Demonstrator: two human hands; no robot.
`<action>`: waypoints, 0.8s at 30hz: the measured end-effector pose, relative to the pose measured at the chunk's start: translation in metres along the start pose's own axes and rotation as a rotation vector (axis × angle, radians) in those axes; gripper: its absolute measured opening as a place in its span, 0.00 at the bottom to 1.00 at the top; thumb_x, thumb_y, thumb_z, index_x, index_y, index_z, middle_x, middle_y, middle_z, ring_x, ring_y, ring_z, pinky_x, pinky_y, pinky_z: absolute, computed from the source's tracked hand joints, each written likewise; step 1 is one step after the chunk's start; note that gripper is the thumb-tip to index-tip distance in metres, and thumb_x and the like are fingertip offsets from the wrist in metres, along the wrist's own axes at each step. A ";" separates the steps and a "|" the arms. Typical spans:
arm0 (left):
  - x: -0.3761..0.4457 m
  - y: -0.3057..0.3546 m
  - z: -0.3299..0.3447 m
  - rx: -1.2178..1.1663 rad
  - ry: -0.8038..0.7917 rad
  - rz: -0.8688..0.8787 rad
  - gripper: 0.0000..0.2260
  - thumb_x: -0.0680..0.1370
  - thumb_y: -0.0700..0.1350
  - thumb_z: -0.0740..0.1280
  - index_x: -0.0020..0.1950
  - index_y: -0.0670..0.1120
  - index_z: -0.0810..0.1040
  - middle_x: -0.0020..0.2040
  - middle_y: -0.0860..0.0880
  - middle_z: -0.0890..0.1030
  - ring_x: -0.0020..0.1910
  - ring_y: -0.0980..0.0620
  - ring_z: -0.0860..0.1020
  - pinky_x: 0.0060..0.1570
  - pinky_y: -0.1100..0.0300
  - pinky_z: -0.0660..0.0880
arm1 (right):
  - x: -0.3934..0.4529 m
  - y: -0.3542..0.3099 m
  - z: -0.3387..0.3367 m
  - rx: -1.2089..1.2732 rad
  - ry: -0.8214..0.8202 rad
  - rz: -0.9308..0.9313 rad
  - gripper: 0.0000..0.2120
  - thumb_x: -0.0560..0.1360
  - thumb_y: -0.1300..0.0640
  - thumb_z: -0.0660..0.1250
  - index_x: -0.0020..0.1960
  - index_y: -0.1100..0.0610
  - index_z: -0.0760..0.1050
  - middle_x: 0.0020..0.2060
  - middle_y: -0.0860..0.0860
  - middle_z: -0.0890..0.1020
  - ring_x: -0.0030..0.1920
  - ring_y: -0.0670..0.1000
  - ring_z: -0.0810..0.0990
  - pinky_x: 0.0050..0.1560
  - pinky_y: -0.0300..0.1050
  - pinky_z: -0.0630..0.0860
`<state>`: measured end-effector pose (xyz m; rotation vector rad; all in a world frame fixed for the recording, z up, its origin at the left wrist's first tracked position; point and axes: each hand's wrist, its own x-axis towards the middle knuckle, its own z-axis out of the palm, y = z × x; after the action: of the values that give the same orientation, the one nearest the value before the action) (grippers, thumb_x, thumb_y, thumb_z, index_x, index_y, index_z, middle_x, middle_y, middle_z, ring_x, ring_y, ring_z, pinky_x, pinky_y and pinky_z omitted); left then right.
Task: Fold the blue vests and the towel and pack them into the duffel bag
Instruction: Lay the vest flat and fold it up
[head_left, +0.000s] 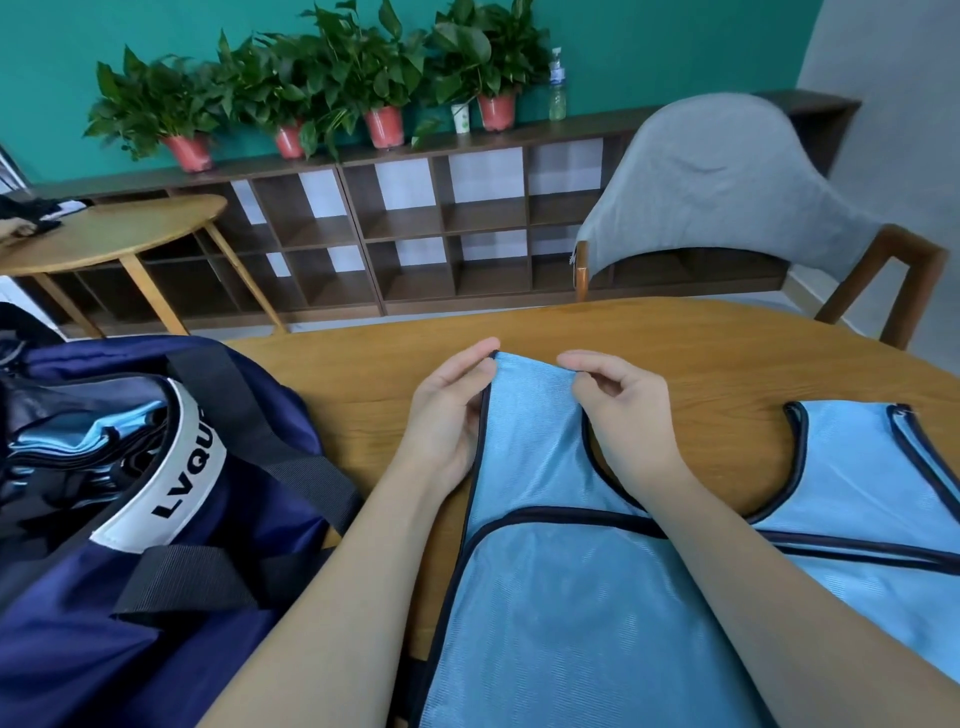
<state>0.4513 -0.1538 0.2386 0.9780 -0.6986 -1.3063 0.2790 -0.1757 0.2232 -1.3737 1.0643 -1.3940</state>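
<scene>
A light blue mesh vest (561, 597) with dark trim lies flat on the wooden table (363, 384), its two shoulder straps pointing away from me. My left hand (449, 415) pinches the top left corner of the nearer strap. My right hand (621, 410) pinches that strap's top right corner, its other fingers curled. The second strap (852, 457) lies flat at the right. A navy duffel bag (171, 519) stands open at the left, with folded blue fabric (93, 441) inside. No towel is in view.
A grey upholstered chair (727, 187) stands at the table's far side. A second round table (104, 234) is at the back left. Behind them runs a low brown shelf (415, 228) with potted plants (384, 124) and a bottle (557, 88) on it.
</scene>
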 end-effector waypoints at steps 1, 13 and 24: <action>0.000 0.001 0.000 0.013 -0.008 0.004 0.13 0.80 0.37 0.68 0.63 0.46 0.83 0.57 0.42 0.84 0.52 0.48 0.82 0.50 0.57 0.80 | 0.000 0.000 -0.001 -0.001 -0.011 0.017 0.16 0.78 0.68 0.64 0.53 0.51 0.84 0.49 0.42 0.85 0.42 0.37 0.80 0.44 0.28 0.73; 0.005 -0.001 -0.003 0.049 0.049 0.050 0.12 0.75 0.36 0.74 0.58 0.44 0.84 0.54 0.41 0.83 0.51 0.46 0.82 0.53 0.53 0.81 | 0.004 0.001 -0.002 0.065 0.026 0.003 0.09 0.77 0.67 0.69 0.49 0.55 0.84 0.42 0.43 0.86 0.43 0.37 0.82 0.44 0.29 0.75; 0.011 -0.025 -0.012 1.072 0.195 0.482 0.16 0.78 0.42 0.73 0.65 0.51 0.81 0.63 0.53 0.80 0.63 0.56 0.76 0.67 0.60 0.71 | 0.005 0.015 -0.005 -0.877 -0.305 -0.193 0.17 0.81 0.47 0.64 0.67 0.48 0.78 0.69 0.44 0.76 0.69 0.49 0.69 0.72 0.50 0.67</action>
<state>0.4524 -0.1624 0.2102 1.6100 -1.4243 -0.3336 0.2745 -0.1841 0.2093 -2.2757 1.4280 -0.7907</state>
